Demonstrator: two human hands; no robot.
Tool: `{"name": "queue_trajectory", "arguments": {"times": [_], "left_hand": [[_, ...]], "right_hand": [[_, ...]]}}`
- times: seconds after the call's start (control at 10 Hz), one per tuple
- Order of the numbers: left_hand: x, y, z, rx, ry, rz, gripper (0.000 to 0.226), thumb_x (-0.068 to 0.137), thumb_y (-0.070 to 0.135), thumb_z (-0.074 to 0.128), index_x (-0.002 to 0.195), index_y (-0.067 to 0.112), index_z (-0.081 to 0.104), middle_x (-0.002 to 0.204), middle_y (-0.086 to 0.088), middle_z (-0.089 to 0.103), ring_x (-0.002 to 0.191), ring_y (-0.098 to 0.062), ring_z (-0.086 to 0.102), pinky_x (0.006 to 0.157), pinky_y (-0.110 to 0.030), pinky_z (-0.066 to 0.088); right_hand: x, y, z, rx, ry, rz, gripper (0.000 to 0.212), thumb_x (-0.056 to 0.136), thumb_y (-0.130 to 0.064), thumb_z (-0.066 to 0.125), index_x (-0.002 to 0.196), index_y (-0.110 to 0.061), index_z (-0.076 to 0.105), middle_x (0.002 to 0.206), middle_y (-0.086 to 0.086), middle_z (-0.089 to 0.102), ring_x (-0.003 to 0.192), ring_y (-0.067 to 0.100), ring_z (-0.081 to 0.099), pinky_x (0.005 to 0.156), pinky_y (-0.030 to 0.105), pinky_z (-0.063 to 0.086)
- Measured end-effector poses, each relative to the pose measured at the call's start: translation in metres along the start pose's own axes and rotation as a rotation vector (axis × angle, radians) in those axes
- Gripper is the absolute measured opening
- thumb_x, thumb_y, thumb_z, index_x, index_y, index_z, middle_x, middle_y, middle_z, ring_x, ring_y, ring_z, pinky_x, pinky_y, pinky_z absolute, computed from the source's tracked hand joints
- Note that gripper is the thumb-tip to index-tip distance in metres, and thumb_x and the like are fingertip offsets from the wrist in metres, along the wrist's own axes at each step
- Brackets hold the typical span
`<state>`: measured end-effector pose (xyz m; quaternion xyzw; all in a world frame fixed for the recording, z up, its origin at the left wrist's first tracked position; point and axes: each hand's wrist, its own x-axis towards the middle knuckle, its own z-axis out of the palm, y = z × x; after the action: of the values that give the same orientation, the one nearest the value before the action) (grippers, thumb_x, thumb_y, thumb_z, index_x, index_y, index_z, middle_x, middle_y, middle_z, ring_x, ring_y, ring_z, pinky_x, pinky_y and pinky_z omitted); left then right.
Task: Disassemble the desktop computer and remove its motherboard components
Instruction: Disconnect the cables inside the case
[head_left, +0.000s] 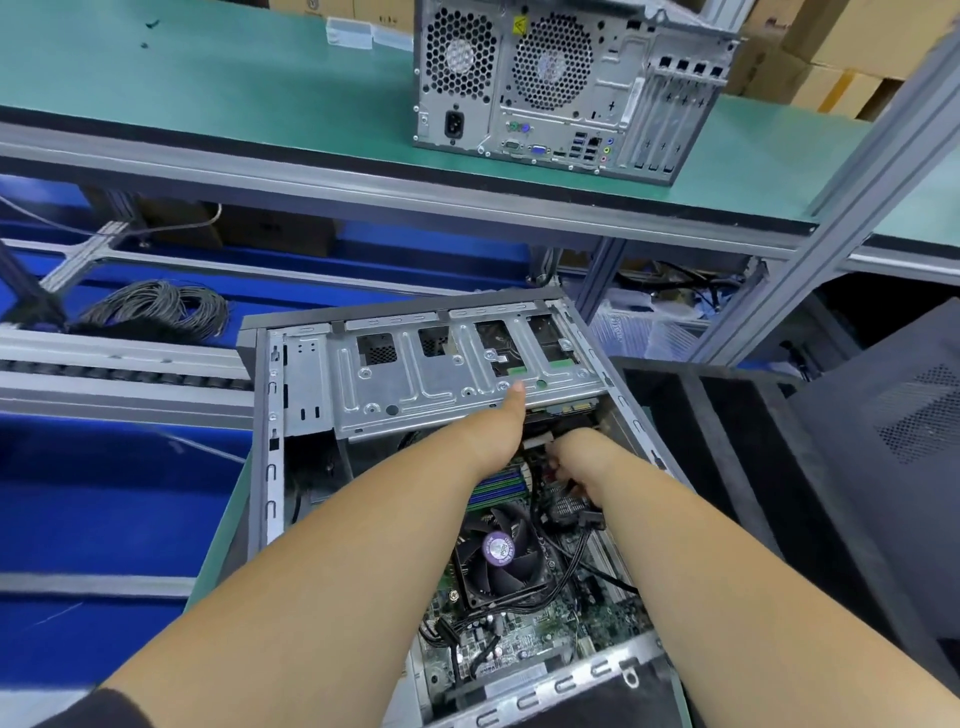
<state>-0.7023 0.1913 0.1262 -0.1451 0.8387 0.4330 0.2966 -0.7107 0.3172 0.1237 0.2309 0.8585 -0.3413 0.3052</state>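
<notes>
Desktop computer (447, 467) lies on its side, panel off, near centre on the bench (218, 530), motherboard (524, 629) exposed inside. Left hand (501, 431) reaches to the near edge of the drive cage (457, 369), thumb up against the cage rim, fingers hidden underneath; its grip can't be told. Right hand (569, 460) is down inside, just right of the RAM sticks (498, 486), fingers curled by a pale connector (537, 441) and dark cables (571, 551); whether they actually pinch anything is not visible.

Step looks like unplugging a drive or power cable under the cage. To do it well: steady the cage with the left, take the plug by its body not the wires, press any latch, pull straight out, keep clear of the CPU fan (501, 553) and RAM.

Writing: fan has a purple round sticker, text too small to read. Second tower (566, 88) stands far on the upper shelf (208, 88), rear facing the camera, with a yellow warning label, unreadable. Cardboard boxes (852, 67) sit far right.
</notes>
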Motion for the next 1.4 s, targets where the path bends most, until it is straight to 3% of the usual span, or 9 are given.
{"name": "queue_trajectory", "arguments": {"times": [0.1,0.3,0.4,0.5,0.7,0.9,1.1,1.3,1.4], "left_hand": [[0.002,-0.001,0.000,-0.004,-0.008,0.020,0.096,0.084,0.079,0.001,0.144,0.015,0.042,0.147,-0.015,0.043,0.133,-0.032,0.041,0.114,-0.048,0.027],[-0.007,0.004,0.001,0.205,-0.119,0.079,0.090,0.088,0.076,0.015,0.135,0.010,0.053,0.138,-0.012,0.053,0.124,-0.029,0.050,0.105,-0.042,0.036],[-0.007,0.006,0.006,0.110,-0.151,0.121,0.078,0.097,0.064,0.016,0.110,0.005,0.065,0.094,-0.007,0.067,0.080,-0.019,0.059,0.071,-0.031,0.040],[-0.011,0.005,0.005,0.006,-0.166,0.138,0.071,0.095,0.067,0.012,0.097,0.014,0.059,0.077,-0.002,0.064,0.062,-0.014,0.054,0.059,-0.027,0.034],[-0.012,0.003,0.003,-0.129,-0.272,0.114,0.096,0.080,0.084,0.008,0.084,0.009,0.069,0.078,-0.005,0.069,0.060,-0.016,0.056,0.059,-0.028,0.034],[-0.018,0.002,0.009,0.148,-0.177,0.268,0.061,0.095,0.062,0.036,0.091,0.011,0.070,0.088,-0.001,0.070,0.074,-0.016,0.061,0.069,-0.029,0.041],[-0.039,0.010,0.016,0.326,-0.041,0.547,0.028,0.093,0.049,0.052,0.085,0.026,0.066,0.092,0.006,0.067,0.088,-0.014,0.062,0.085,-0.034,0.049],[-0.067,0.029,0.028,0.320,0.205,0.543,0.017,0.090,0.047,0.056,0.084,0.032,0.064,0.085,0.010,0.066,0.080,-0.012,0.063,0.076,-0.029,0.050],[-0.078,0.038,0.038,0.435,0.277,0.476,0.017,0.090,0.045,0.056,0.085,0.030,0.063,0.083,0.012,0.065,0.077,-0.010,0.061,0.070,-0.026,0.049]], "right_hand": [[-0.004,0.001,-0.003,-0.251,-0.019,-0.123,0.035,0.100,-0.010,0.041,0.066,-0.019,0.038,0.076,0.002,0.044,0.067,0.014,0.042,0.078,0.029,0.044],[-0.036,-0.004,-0.013,-0.380,-0.171,-0.185,0.029,0.097,-0.015,0.043,0.073,-0.010,0.060,0.068,0.007,0.057,0.056,0.018,0.044,0.055,0.027,0.036],[-0.055,0.003,-0.028,-0.428,-0.171,-0.345,0.020,0.095,-0.016,0.050,0.084,-0.013,0.067,0.081,0.004,0.063,0.071,0.018,0.054,0.074,0.031,0.046],[-0.068,0.014,-0.049,-0.266,-0.120,-0.498,0.020,0.094,-0.025,0.057,0.084,-0.018,0.072,0.079,0.000,0.069,0.078,0.020,0.057,0.078,0.036,0.047],[-0.084,0.027,-0.080,0.227,0.024,-0.692,0.025,0.100,-0.019,0.046,0.086,-0.015,0.066,0.069,-0.005,0.063,0.055,0.009,0.046,0.057,0.022,0.037],[-0.089,0.050,-0.106,0.776,0.131,-0.735,0.025,0.103,-0.017,0.040,0.093,-0.011,0.062,0.067,-0.002,0.054,0.062,0.010,0.044,0.056,0.020,0.038],[-0.077,0.085,-0.125,0.796,0.339,-0.677,0.026,0.101,-0.009,0.041,0.086,-0.012,0.061,0.069,0.002,0.053,0.061,0.011,0.041,0.057,0.022,0.035],[-0.015,0.126,-0.145,0.469,0.511,-0.488,0.018,0.092,-0.013,0.046,0.091,-0.012,0.063,0.075,0.004,0.059,0.056,0.014,0.049,0.055,0.018,0.045],[0.022,0.150,-0.151,0.236,0.456,-0.445,0.016,0.093,-0.021,0.049,0.091,-0.011,0.061,0.080,0.009,0.061,0.067,0.024,0.057,0.071,0.035,0.052]]}}
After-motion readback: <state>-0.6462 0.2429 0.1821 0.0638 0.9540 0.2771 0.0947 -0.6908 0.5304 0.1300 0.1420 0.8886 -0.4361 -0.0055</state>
